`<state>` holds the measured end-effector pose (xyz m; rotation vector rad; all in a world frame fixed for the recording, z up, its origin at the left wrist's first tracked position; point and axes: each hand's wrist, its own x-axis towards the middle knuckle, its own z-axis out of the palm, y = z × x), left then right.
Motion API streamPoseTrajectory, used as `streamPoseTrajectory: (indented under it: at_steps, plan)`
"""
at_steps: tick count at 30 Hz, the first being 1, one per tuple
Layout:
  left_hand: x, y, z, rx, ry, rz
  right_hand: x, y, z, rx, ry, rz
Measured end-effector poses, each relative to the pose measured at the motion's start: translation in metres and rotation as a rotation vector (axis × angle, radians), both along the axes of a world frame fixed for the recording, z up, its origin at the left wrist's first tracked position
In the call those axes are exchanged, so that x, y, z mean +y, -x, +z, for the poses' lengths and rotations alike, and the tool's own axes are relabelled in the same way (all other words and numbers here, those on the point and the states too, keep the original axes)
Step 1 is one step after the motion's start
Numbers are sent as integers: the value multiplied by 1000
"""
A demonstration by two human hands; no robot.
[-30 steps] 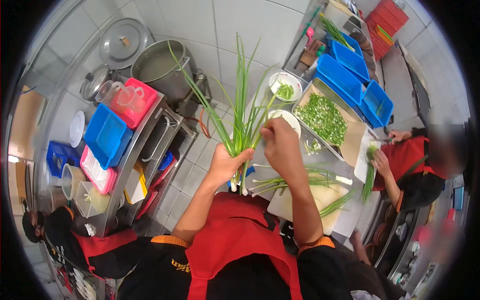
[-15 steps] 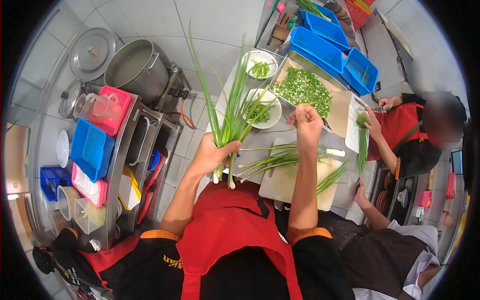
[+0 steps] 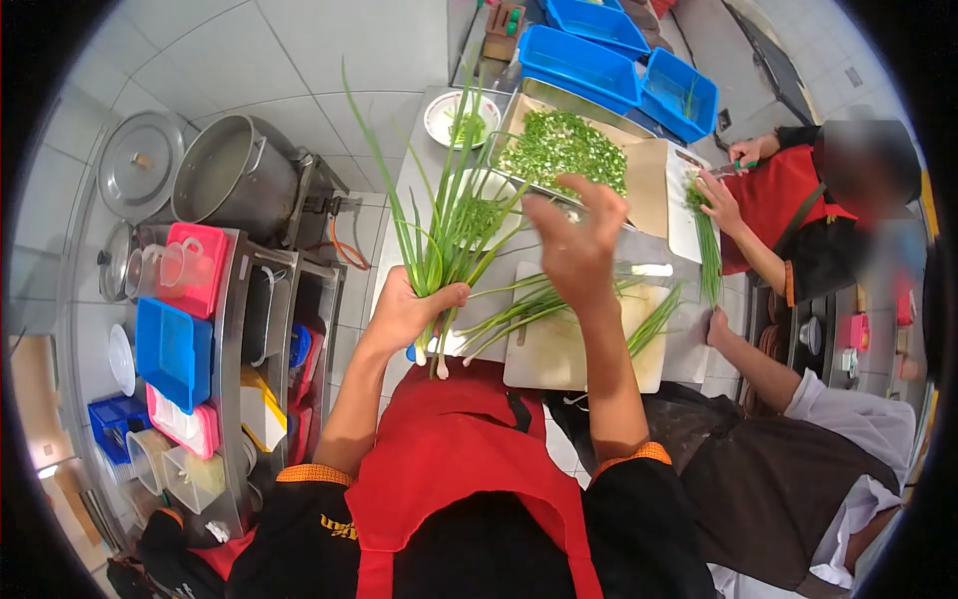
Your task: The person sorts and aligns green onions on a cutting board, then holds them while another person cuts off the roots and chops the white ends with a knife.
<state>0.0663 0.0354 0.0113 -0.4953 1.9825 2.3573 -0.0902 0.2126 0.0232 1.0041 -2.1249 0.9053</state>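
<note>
A bunch of spring onions [image 3: 439, 235] stands upright in my left hand [image 3: 409, 311], which is closed round the stalks just above their white bulbs. My right hand [image 3: 584, 245] is raised over the table, somewhat blurred, with its fingers apart and nothing visible in them. Below it, more spring onions [image 3: 529, 311] lie across a pale cutting board [image 3: 554, 364]. Behind the held bunch, a white bowl [image 3: 486, 190] with green pieces is partly hidden. A second bowl [image 3: 436, 122] holding green scraps sits farther back.
Chopped spring onion fills a tray [image 3: 521, 103] at the back, beside blue bins [image 3: 579, 72]. On the right, a co-worker [image 3: 788, 210] cuts greens on a white board [image 3: 689, 240]. Another person [image 3: 788, 479] is close at my right. A large pot [image 3: 235, 175] and shelving [image 3: 239, 349] stand left.
My right hand has moved slightly left, its pinched fingers now spread apart. My left hand still holds the bunch. The view has shifted a little.
</note>
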Motion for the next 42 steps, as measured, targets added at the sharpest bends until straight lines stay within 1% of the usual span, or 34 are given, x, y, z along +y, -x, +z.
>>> streamPoseTrajectory:
  at_steps: [2, 3, 6, 8, 9, 11, 12, 14, 15, 17, 18, 20, 22, 24, 25, 27, 28, 30, 32, 34, 35, 37, 38, 40, 41, 42]
  plan:
    - [1, 4, -2, 3, 0, -13, -5, -5, 4, 100, -180, 90]
    - [1, 6, -2, 7, 2, -9, -5, -3, 3, 102, -180, 82]
    - [1, 9, 0, 10, -40, -44, -7, 2, -2, 99, -132, 92]
    - [2, 12, -7, 36, -43, -29, -9, 2, 0, -64, 32, 172]
    - [2, 14, -9, 66, -46, -13, -9, 4, -5, -64, 31, 168]
    - [1, 14, -9, 66, -54, -42, -12, 10, -21, -515, 537, 110]
    - [0, 13, -9, 65, -60, -65, -8, 18, -21, -515, 534, 109]
    - [-5, 6, -23, 35, -79, -59, 10, 37, -21, -769, 850, -2]
    - [-8, 4, -28, 7, -97, -55, 18, 42, -25, -767, 853, -9]
    - [-6, 4, -28, 28, -132, -22, 37, 52, -42, -774, 398, -156]
    - [-7, 5, -28, 53, -162, 20, 44, 59, -59, -769, 396, -160]
    - [-9, 6, -26, 39, -194, -21, 52, 68, -93, -352, -102, -216]
    - [-9, 8, -22, 31, -188, -20, 43, 53, -78, -331, -118, -273]
    - [-9, 9, -19, -8, -195, -8, 34, 34, -51, -209, 172, -161]
    - [-9, 10, -18, -39, -202, 7, 30, 23, -38, -216, 175, -171]
    - [-9, 13, -20, -25, -217, -11, 24, 8, -19, 94, 11, -1]
    - [-8, 14, -20, -9, -236, -20, 22, 7, -21, 92, 14, -15]
    - [-5, 17, -16, 2, -222, -34, 15, 8, -25, 171, -2, 12]
    - [-3, 17, -15, 12, -206, -33, 11, 6, -21, 142, 29, -2]
    - [-2, 19, -18, 11, -145, -44, 7, 3, -21, -186, 237, 77]
    - [-1, 21, -17, 2, -158, -61, 4, 2, -28, -188, 240, 79]
    - [2, 28, -4, -14, -146, -87, -3, 1, -52, -778, 601, 75]
    - [3, 31, 2, -30, -138, -114, -3, 3, -61, -781, 600, 77]
    - [2, 31, 3, -20, -118, -143, 0, 13, -73, -948, 885, -10]
    - [0, 28, 1, -27, -110, -137, 8, 21, -76, -951, 885, -9]
    - [-1, 26, -2, -32, -102, -131, 20, 32, -78, -932, 826, -92]
